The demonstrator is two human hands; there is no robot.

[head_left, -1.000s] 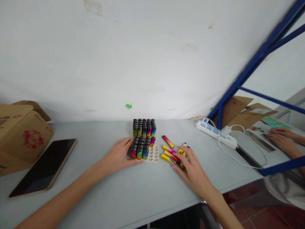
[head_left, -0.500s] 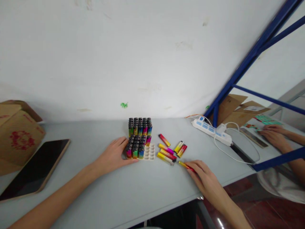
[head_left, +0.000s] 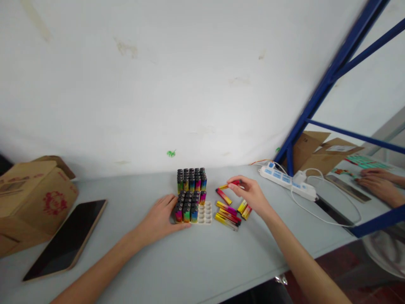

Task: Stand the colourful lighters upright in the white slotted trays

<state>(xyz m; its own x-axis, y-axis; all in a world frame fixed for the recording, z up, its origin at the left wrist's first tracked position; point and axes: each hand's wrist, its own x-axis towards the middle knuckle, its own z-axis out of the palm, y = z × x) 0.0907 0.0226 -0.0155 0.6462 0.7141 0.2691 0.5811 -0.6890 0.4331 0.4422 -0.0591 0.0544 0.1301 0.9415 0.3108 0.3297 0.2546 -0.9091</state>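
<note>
Colourful lighters with black tops (head_left: 186, 207) stand upright in rows in a white tray with round hollows (head_left: 205, 213); bare hollows show along its right side. My left hand (head_left: 163, 215) wraps the tray's left side, fingers behind and thumb along the front edge. Between the fingertips of my right hand (head_left: 249, 192) is a yellow-and-red lighter (head_left: 224, 186), partly covered by the fingers. Below that hand, several yellow, red and pink lighters (head_left: 226, 213) lie loose on the table, right of the tray. Another block of upright lighters (head_left: 191, 179) stands just behind the tray.
A dark-screened tablet (head_left: 68, 240) and a cardboard box (head_left: 34, 202) occupy the left of the grey table (head_left: 158, 266). At right are a white power strip (head_left: 287, 181) with cables, a blue metal frame (head_left: 316, 97), an open carton (head_left: 319, 156) and another person's hands (head_left: 379, 183).
My right hand has moved up and left, past the loose lighters, carrying the lighter from near the table's front. My left hand stays at the tray. The whole view has shifted slightly.
</note>
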